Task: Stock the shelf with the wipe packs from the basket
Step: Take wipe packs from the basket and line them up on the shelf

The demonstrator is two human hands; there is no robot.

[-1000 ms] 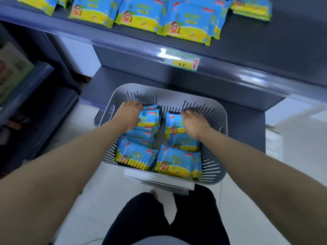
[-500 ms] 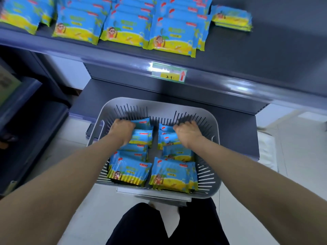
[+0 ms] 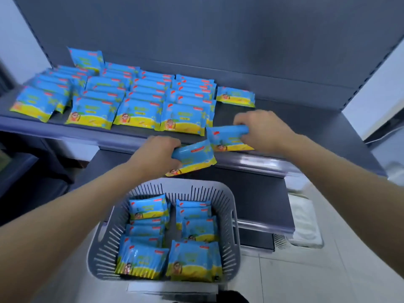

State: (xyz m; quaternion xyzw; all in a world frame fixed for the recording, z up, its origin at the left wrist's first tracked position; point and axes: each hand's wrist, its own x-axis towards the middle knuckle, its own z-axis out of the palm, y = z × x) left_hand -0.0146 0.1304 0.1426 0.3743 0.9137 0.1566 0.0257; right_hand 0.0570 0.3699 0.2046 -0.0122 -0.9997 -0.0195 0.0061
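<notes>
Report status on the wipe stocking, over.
Left hand grips a wipe pack at the shelf lip. Right hand grips a second pack over the shelf front. Basket holds more. Nothing in the way.

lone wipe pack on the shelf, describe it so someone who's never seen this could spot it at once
Start at the dark shelf above the grey basket, where blue-and-yellow wipe packs lie in overlapping rows. Right of the last row, toward the back, one pack lies flat by itself. Unlike its neighbours, it overlaps no other pack.
</notes>
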